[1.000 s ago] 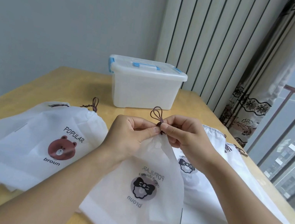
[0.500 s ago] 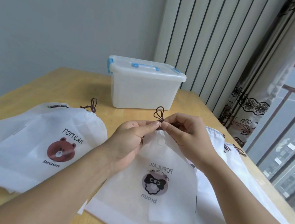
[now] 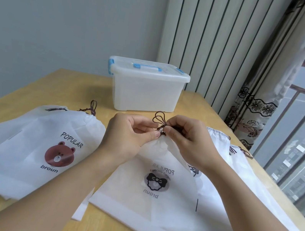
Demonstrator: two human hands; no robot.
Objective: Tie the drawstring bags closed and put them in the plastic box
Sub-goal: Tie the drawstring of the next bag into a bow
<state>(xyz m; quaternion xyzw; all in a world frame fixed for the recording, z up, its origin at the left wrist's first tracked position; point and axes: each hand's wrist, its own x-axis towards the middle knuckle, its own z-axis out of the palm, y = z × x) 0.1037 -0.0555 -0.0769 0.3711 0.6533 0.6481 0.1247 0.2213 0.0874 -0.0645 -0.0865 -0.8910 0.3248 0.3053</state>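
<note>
Left hand (image 3: pixel 130 132) and right hand (image 3: pixel 188 139) meet at the gathered neck of the middle bag (image 3: pixel 155 192). Both pinch the dark drawstring (image 3: pixel 159 119) between thumb and fingertips, left from the left side, right from the right. Cord loops stand up just above the pinch.

Middle bag: white, bow-wearing figure printed on it, text reading mirrored. Mouth cinched to a point and lifted at the hands; the bottom part lies flat on the surface (image 3: pixel 67 89).

Step in hand, as judged: tying this bag's cord, knot being formed or tightened. Next move likely calls for pulling the loops snug, then carrying the bag to the plastic box (image 3: pixel 145 92). The box sits at the far end of the surface, well apart from the hands, lid on with blue latches, so it would need opening first.

Other bags: bear-print bag (image 3: pixel 41 147) to the left, cord at its top; more white bags (image 3: pixel 237 182) under and to the right of the right hand.

Hard to make out:
- whether the knot is complete; fingers cover it
- count of the overlapping bags on either side
- whether the box holds anything; walls translucent, nothing distinct inside
</note>
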